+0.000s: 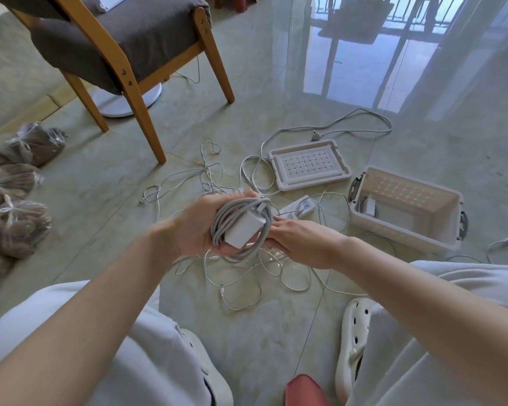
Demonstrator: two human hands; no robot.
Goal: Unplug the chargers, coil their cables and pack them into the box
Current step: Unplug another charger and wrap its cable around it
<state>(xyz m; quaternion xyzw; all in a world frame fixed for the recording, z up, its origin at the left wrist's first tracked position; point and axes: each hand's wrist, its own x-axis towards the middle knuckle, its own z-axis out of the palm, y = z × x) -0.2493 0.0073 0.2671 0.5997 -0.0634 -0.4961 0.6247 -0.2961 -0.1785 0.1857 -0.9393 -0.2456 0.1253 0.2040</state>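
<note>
My left hand [198, 227] grips a white charger brick [244, 230] with its grey cable [226, 221] coiled in loops around it. My right hand [296, 240] touches the coil from the right, fingers under and beside the loops. The white open box [449, 230] stands on the floor to the right, with one white charger [369, 207] inside it. A white power strip [299, 207] lies just beyond my hands. Several thin white cables [241, 291] lie tangled on the floor under and around my hands.
The box lid [279, 168] lies upside down behind the power strip, a thick grey cord [361, 115] looping past it. A wooden chair [147, 118] stands at the back left. Tied plastic bags [18, 227] line the left edge. My knees and white shoes fill the bottom.
</note>
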